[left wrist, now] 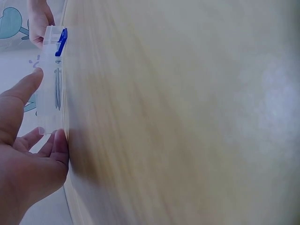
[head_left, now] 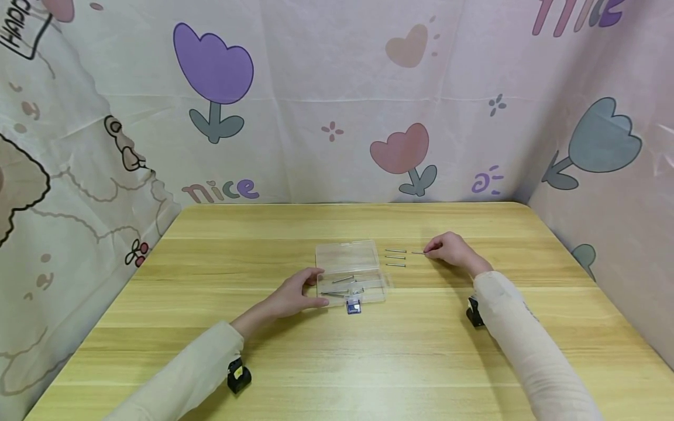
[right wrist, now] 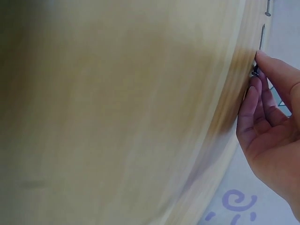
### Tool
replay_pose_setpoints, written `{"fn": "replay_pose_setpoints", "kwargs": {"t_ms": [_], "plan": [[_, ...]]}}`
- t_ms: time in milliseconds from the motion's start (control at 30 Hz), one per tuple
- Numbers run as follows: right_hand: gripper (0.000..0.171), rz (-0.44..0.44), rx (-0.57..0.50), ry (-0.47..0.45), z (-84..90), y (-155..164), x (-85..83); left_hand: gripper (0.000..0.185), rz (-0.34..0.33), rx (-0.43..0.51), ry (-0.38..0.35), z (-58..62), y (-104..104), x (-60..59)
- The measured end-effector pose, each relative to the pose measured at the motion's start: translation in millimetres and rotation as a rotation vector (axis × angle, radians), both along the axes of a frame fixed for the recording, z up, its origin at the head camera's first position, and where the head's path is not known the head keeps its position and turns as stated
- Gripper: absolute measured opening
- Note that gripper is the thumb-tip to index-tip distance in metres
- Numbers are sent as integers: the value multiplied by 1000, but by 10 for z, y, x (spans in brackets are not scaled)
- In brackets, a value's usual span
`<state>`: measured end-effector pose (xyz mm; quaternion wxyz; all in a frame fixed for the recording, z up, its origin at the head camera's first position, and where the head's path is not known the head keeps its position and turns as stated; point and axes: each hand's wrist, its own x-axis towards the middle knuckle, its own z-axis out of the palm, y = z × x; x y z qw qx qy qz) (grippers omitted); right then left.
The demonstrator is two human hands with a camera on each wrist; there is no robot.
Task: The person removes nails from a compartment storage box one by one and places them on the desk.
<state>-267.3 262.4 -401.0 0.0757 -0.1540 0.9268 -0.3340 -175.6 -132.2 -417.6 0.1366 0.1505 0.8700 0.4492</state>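
Observation:
A clear plastic box (head_left: pixel 348 263) lies open at the table's middle, with several nails inside its tray and a blue clasp (head_left: pixel 353 306) at the front. My left hand (head_left: pixel 297 294) grips the box's left end between thumb and fingers; in the left wrist view the box (left wrist: pixel 50 79) sits between the thumb and the fingers (left wrist: pixel 49 145). To the right of the box, three nails (head_left: pixel 395 258) lie in a row on the wood. My right hand (head_left: pixel 449 249) pinches the head end of another nail (head_left: pixel 418 252) that rests on the table; the fingertips (right wrist: pixel 258 70) meet there.
The wooden table (head_left: pixel 337 351) is walled on three sides by a cloth backdrop (head_left: pixel 326 117) printed with flowers. Black wrist cameras (head_left: pixel 239 375) sit under both sleeves. Bare wood lies in front of and behind the box.

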Motion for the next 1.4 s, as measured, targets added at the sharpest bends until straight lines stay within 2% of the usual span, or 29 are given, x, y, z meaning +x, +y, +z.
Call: {"fn": "replay_pose_setpoints", "kwargs": {"t_ms": [133, 433, 700, 867, 1100, 1400], "plan": [[12, -17, 34, 0, 5, -37, 0, 72, 3, -1, 1, -6, -8, 1], [13, -39, 16, -27, -14, -36, -27, 71, 13, -4, 4, 0, -8, 2], [24, -38, -13, -72, 43, -34, -30, 72, 17, -6, -1, 7, -5, 0], [22, -21, -9, -34, 103, -99, -8, 73, 19, -1, -11, 10, -2, -4], [17, 96, -18, 58, 175, -377, 56, 73, 15, -4, -4, 9, -1, -8], [10, 347, 4, 146, 258, -921, 209, 72, -2, -5, 6, 14, -3, 0]]}}
